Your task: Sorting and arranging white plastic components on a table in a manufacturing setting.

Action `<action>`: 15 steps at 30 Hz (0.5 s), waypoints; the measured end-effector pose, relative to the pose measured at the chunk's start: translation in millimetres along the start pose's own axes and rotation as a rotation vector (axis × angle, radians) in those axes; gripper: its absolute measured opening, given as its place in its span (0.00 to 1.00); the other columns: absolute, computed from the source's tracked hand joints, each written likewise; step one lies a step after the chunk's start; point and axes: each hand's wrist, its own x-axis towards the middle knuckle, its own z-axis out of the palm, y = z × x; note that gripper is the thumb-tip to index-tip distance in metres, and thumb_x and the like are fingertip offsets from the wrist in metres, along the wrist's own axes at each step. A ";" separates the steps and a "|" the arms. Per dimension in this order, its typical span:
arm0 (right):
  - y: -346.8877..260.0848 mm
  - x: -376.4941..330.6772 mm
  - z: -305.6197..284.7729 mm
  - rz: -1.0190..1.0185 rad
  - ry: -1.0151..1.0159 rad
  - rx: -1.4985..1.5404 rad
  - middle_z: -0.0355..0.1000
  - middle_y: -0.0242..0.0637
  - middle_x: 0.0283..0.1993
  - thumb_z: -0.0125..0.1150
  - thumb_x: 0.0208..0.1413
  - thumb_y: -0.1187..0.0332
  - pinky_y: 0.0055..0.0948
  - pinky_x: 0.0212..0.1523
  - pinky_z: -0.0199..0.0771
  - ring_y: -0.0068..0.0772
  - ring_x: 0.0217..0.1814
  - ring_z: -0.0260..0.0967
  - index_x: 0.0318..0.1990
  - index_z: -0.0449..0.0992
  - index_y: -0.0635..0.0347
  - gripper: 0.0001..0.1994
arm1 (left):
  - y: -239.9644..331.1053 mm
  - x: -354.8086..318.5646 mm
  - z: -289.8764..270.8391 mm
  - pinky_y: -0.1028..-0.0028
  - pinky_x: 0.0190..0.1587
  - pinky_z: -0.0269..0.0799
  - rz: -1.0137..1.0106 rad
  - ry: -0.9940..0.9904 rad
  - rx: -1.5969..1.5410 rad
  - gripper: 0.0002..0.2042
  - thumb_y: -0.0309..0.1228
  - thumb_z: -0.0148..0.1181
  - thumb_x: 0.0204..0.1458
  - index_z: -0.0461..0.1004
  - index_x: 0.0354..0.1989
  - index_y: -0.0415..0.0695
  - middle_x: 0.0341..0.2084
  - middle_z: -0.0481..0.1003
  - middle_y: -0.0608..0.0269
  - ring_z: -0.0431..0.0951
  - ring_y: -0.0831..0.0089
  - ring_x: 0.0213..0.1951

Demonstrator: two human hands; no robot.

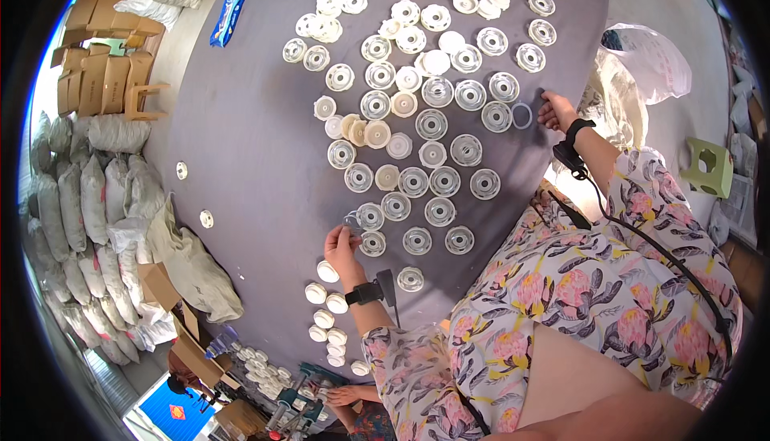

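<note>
Clear plastic ring (521,115) | right hand (557,111) fingers resting on it | left hand (343,244) fingers pinching small disc (353,221)

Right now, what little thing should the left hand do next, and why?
Probably set its thin clear ring onto the round cap just beside it. The left hand pinches the ring at the lower end of the caps laid on the grey cloth, and that cap is nearest.

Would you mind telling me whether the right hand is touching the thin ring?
Cannot tell: in the head view the right hand reaches right beside the thin ring, hiding any gap.
</note>
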 end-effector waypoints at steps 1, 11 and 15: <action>4.1 3.0 -0.6 -0.096 -0.013 -0.008 0.69 0.38 0.15 0.49 0.49 0.51 0.25 0.11 0.55 0.26 0.10 0.59 0.19 0.69 0.58 0.19 | 4.3 -2.2 8.8 0.82 0.23 0.70 -0.017 -0.037 -0.043 0.06 0.24 0.55 0.48 0.71 0.34 0.38 0.22 0.73 0.65 0.72 0.79 0.19; 7.9 -148.6 127.3 0.148 -0.971 0.245 0.71 0.30 0.27 0.48 0.54 0.51 0.26 0.25 0.66 0.24 0.28 0.70 0.31 0.73 0.54 0.16 | 14.7 -58.6 155.1 0.77 0.30 0.68 0.262 -0.662 0.332 0.10 0.24 0.56 0.48 0.72 0.39 0.37 0.27 0.71 0.64 0.71 0.78 0.27; 7.4 -122.5 152.9 -0.043 -0.959 -0.005 0.71 0.27 0.26 0.50 0.54 0.54 0.24 0.24 0.64 0.22 0.27 0.68 0.31 0.72 0.53 0.13 | 4.3 -21.6 132.7 0.71 0.32 0.67 0.704 -0.017 0.770 0.13 0.26 0.60 0.42 0.73 0.39 0.40 0.28 0.68 0.61 0.70 0.69 0.30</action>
